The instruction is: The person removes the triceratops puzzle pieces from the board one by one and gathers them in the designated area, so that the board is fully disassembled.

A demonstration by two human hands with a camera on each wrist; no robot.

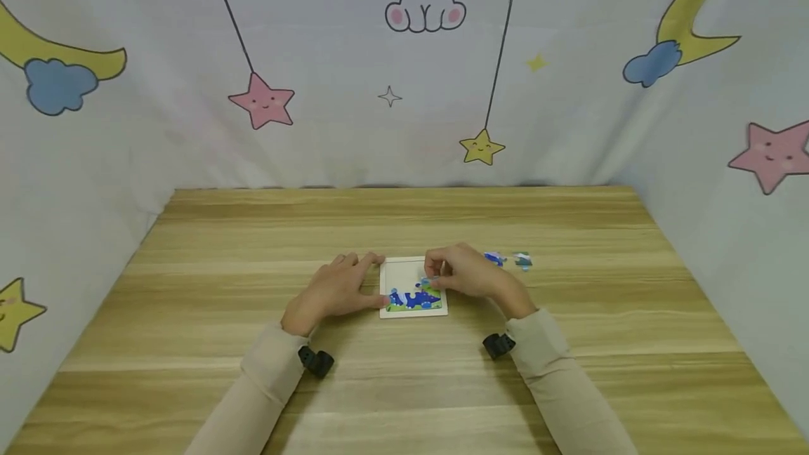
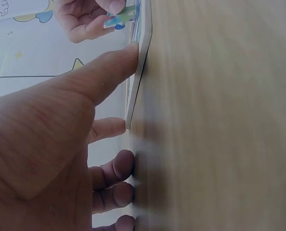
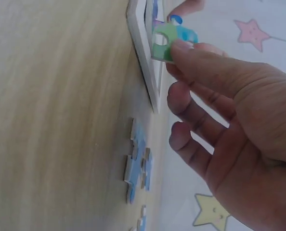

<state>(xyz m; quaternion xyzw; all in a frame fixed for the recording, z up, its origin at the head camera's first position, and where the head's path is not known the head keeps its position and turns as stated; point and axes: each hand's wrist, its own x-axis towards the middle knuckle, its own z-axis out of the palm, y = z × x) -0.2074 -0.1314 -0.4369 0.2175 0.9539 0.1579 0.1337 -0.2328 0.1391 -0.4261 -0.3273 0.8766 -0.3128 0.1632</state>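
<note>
A small white puzzle frame (image 1: pixel 404 274) lies flat on the wooden table, with blue and green pieces filling its near row. My left hand (image 1: pixel 354 279) rests beside its left edge; the thumb (image 2: pixel 119 62) presses that edge of the frame (image 2: pixel 142 57) while the other fingers lie on the table. My right hand (image 1: pixel 437 274) hovers over the frame's right side and pinches a green-and-blue puzzle piece (image 3: pixel 169 41) between thumb and forefinger, just above the frame (image 3: pixel 144 62). That piece also shows in the left wrist view (image 2: pixel 121 17).
Loose blue puzzle pieces (image 1: pixel 495 258) (image 1: pixel 522 260) lie on the table just right of my right hand, also seen as pieces (image 3: pixel 138 163) in the right wrist view. Cartoon-printed cloth walls (image 1: pixel 404 90) enclose the table (image 1: pixel 404 385) on three sides.
</note>
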